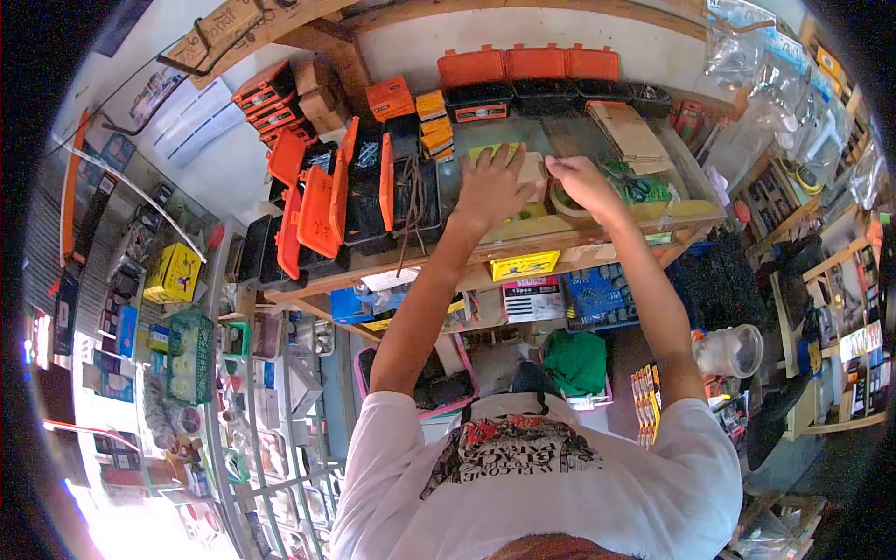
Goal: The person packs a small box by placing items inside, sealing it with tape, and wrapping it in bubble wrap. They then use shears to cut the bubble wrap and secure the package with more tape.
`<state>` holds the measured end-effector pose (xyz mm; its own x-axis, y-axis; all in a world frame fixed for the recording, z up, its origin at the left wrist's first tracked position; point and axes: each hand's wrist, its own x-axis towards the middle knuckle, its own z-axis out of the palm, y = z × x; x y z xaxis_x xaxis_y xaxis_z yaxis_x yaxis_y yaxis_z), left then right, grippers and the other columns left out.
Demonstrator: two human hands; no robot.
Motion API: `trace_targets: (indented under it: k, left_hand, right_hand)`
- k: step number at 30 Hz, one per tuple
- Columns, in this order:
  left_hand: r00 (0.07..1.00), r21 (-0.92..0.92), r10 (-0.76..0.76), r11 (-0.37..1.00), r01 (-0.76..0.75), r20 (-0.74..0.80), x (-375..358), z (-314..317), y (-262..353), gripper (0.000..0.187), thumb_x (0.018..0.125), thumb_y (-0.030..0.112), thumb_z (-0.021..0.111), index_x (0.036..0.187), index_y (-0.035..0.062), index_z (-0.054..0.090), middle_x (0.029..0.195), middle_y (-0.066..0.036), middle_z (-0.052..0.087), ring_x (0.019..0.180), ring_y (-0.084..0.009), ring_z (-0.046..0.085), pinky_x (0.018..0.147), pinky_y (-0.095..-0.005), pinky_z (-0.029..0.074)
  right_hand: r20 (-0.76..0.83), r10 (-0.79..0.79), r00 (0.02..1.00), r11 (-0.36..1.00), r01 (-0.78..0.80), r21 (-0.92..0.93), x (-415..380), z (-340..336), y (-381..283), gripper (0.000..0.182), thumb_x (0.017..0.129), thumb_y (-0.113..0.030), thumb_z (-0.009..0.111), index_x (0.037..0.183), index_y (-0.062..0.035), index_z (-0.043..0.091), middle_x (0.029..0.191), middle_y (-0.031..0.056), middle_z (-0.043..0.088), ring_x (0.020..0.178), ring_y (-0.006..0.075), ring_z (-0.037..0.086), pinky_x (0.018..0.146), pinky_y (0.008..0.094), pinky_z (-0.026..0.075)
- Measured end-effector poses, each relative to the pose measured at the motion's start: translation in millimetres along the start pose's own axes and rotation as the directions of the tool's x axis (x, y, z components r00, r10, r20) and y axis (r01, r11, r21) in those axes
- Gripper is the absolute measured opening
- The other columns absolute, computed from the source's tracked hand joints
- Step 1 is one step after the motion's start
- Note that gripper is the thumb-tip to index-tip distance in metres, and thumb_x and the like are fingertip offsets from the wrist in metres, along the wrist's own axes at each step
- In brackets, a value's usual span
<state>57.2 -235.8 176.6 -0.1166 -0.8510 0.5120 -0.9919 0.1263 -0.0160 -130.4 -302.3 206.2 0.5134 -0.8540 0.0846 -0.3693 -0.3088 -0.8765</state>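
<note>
My left hand [493, 189] lies palm down on the glass-topped counter [551, 138], its fingers spread over a flat yellow-green item [483, 150]. Between my hands is a small light-brown piece [533, 174] that looks like paper or cardboard. My right hand [583, 187] is closed beside it, thumb toward the left; what its fingers hold is hidden. Just under that hand shows part of a tan ring [564, 202], like a tape roll. A pair of dark-handled scissors [637, 189] lies to the right of it.
Black organizer cases with raised orange lids [320, 219] crowd the counter's left side. More orange-lidded cases [537, 65] line the back, near small orange boxes [435, 131]. Brown cardboard [630, 135] lies at right. Below the counter edge are a yellow box [525, 265] and blue trays [597, 297].
</note>
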Motion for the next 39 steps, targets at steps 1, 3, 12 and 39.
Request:
trace_targets:
  k: [1, 3, 12, 39]
  left_hand:
    - [0.999, 0.014, -0.006, 1.0, 0.005, 0.035, 0.8, -3.0, 0.7, 0.071, 0.095, 0.057, 0.052, 0.148, 0.0101, 0.047, 0.147, -0.017, 0.051, 0.132, -0.0371, 0.05, 0.102, -0.0624, 0.04]
    - [0.998, -0.084, -0.013, 0.996, 0.018, 0.058, 2.7, -2.9, -0.1, 0.071, 0.092, 0.056, 0.055, 0.145, 0.009, 0.05, 0.147, -0.015, 0.052, 0.129, -0.0366, 0.052, 0.103, -0.0645, 0.038]
    - [0.999, -0.07, 0.04, 0.997, -0.041, -0.01, 3.8, 3.7, -5.4, 0.067, 0.091, 0.053, 0.059, 0.14, 0.0085, 0.055, 0.145, -0.01, 0.055, 0.119, -0.0322, 0.059, 0.095, -0.0626, 0.042]
    - [0.988, -0.025, 0.067, 0.998, -0.064, 0.138, 3.5, 1.9, -4.4, 0.065, 0.095, 0.041, 0.055, 0.154, 0.016, 0.039, 0.153, -0.01, 0.045, 0.122, -0.0349, 0.053, 0.099, -0.0666, 0.037]
  right_hand:
    - [-0.023, -0.023, 0.999, 0.999, 0.022, -0.03, 0.2, 2.4, 2.5, 0.053, 0.105, -0.043, 0.048, 0.091, 0.0048, 0.068, 0.079, 0.0155, 0.069, 0.077, 0.0243, 0.063, 0.075, 0.0406, 0.047]
    - [-0.071, -0.082, 0.994, 0.993, 0.075, -0.095, 4.9, 5.7, 5.6, 0.058, 0.105, -0.046, 0.044, 0.093, 0.0051, 0.068, 0.084, 0.0228, 0.07, 0.08, 0.0331, 0.067, 0.077, 0.0441, 0.048]
    - [-0.18, -0.089, 0.98, 0.981, 0.055, -0.185, 7.4, 8.7, -10.8, 0.072, 0.103, -0.058, 0.039, 0.087, 0.0064, 0.068, 0.083, 0.0327, 0.066, 0.087, 0.0494, 0.066, 0.078, 0.0512, 0.049]
    - [-0.149, -0.433, 0.889, 0.886, 0.389, -0.253, 7.6, 13.3, 18.7, 0.051, 0.089, -0.048, 0.071, 0.096, 0.0023, 0.073, 0.094, 0.0218, 0.067, 0.093, 0.0405, 0.062, 0.085, 0.0476, 0.046]
